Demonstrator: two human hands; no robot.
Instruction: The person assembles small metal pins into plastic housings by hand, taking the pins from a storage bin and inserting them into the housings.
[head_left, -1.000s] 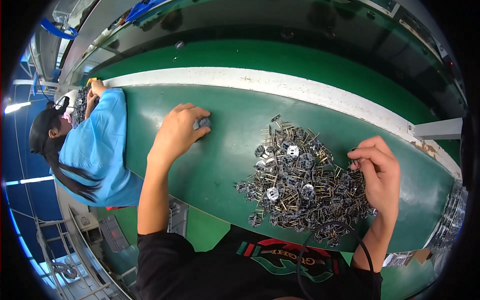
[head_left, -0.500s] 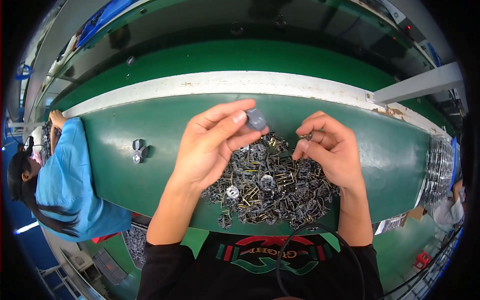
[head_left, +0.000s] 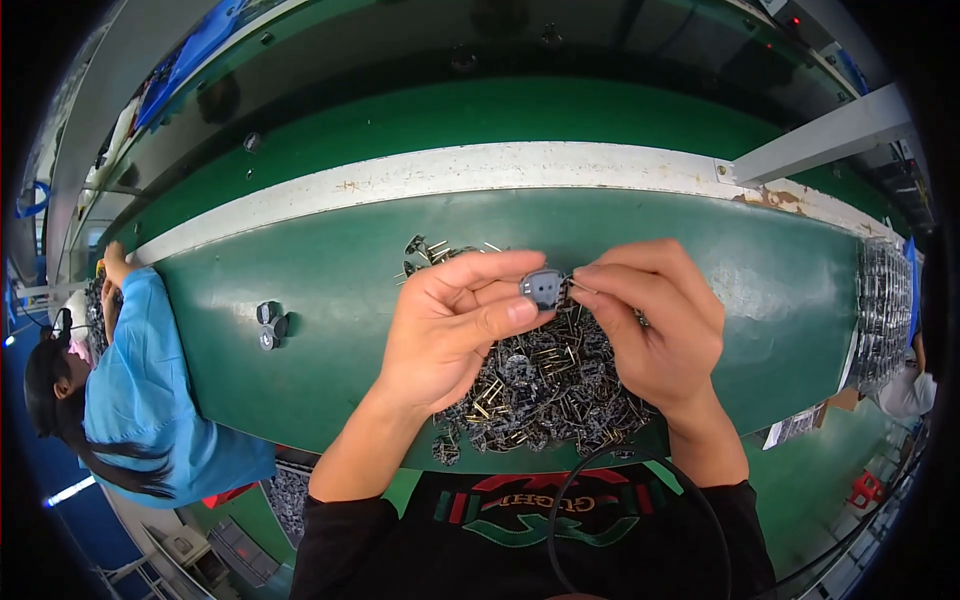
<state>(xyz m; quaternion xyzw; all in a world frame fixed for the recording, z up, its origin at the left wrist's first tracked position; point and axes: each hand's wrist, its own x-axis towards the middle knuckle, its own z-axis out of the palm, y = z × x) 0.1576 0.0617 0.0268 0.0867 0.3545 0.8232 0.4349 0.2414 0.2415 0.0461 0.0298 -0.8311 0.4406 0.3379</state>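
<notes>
My left hand point(head_left: 445, 335) grips a small grey plastic plug housing point(head_left: 543, 288) between thumb and fingers, its face with small holes turned upward. Against the right side of this housing, my right hand point(head_left: 660, 325) pinches a small part with a thin metal pin point(head_left: 575, 286); the fingertips hide most of it. Below both hands lies a heap of black plug inserts with brass-coloured pins point(head_left: 530, 400), partly covered by the hands. A few similar inserts point(head_left: 418, 246) stick out beyond my left fingers.
Several grey housings point(head_left: 270, 325) sit on the green table point(head_left: 330, 370) to the left. A white rail point(head_left: 450, 165) borders the far side. On the left, a person in a blue top point(head_left: 150, 380) works. Stacked clear trays point(head_left: 882, 315) stand at right; a black cable point(head_left: 555, 500) hangs in front.
My hands have come together: the right moved left to the housing, and the left lowered and turned it so its holed face shows. More inserts now show behind my left hand.
</notes>
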